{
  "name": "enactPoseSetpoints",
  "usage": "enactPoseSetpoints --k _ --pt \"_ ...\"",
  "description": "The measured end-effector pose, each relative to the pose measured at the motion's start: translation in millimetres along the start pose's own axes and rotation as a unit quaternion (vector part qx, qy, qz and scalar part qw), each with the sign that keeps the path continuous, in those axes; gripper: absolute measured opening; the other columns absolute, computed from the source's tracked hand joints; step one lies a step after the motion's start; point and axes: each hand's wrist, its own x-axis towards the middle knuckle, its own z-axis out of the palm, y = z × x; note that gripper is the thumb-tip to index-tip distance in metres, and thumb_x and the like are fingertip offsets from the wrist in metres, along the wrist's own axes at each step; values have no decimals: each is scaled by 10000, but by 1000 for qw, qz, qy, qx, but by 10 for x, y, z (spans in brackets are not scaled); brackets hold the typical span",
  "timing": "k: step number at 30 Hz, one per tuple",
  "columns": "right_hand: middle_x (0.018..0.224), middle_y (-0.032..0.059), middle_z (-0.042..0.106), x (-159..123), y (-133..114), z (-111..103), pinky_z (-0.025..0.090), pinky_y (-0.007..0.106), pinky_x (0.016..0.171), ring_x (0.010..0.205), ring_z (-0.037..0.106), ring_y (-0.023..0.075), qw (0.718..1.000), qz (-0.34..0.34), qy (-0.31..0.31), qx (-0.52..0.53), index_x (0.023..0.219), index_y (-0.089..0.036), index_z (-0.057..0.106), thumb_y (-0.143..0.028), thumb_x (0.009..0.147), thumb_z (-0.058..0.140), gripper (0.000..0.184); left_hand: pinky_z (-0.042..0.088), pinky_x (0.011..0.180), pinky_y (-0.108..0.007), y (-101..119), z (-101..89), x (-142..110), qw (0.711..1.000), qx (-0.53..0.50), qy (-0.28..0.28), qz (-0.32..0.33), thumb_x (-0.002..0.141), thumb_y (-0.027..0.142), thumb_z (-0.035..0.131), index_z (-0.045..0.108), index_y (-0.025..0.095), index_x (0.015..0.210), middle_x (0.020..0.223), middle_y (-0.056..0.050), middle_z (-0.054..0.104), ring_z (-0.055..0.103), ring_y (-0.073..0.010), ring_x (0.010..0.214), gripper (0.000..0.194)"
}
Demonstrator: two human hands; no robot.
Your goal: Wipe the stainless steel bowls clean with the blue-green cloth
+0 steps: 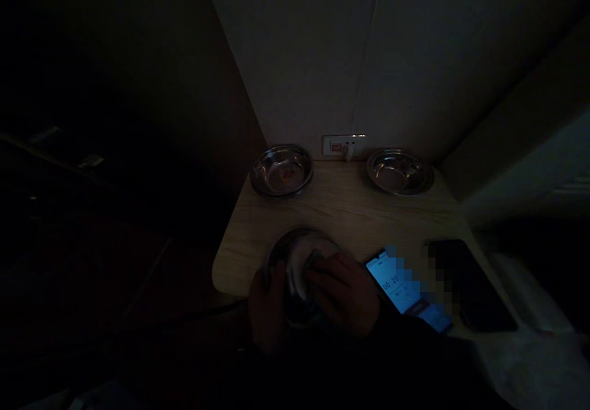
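A round, shiny metal bowl [295, 253] is tilted at the front edge of the small wooden table [350, 210]. My left hand [267, 308] grips its left rim, the thumb lying over the metal. Over the bowl's right part, the fingers of my right hand [343, 293] are bunched around a small, dark greenish cloth or pad [313, 257], pressed against the metal. Dim light and some blur hide the exact kind of this piece. The lower side of the bowl is lost in shadow.
At the back left stands a metal bowl [281, 173], at the back right stacked metal dishes [399, 173]. A lit phone [391, 278] and a dark phone [474, 287] lie at the right. A wall socket [343, 145] sits behind the table.
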Motion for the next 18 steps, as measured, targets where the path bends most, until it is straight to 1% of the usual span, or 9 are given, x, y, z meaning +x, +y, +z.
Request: enactPoseSetpoints --k 5,10,14,18 --pt "881 82 659 -23 0 -14 488 336 654 783 551 196 1000 -6 -1 -4 1012 -173 648 -196 870 522 192 483 634 -337 -36 24 -4 1000 0 21 1 749 452 549 625 173 751 674 -70 647 605 -227 701 289" --pt "896 87 659 -45 -14 -13 482 339 642 767 553 196 1000 -4 7 -24 1013 -177 652 -205 874 515 197 480 647 -331 -62 37 -6 1000 -9 17 0 757 475 531 627 164 818 731 -66 653 605 -213 702 331" --pt "882 80 663 -38 -32 -16 480 328 643 766 548 190 1000 -13 12 -15 1015 -167 647 -196 870 527 190 469 640 -331 -55 32 -26 1000 16 23 3 746 481 546 614 173 770 693 -66 637 597 -219 697 316" --pt "880 79 663 -9 -31 -3 483 336 652 765 552 190 1000 -13 20 -14 995 -182 655 -206 874 516 185 469 629 -327 -55 28 -40 999 17 24 13 755 480 532 607 176 767 705 -64 642 593 -214 687 314"
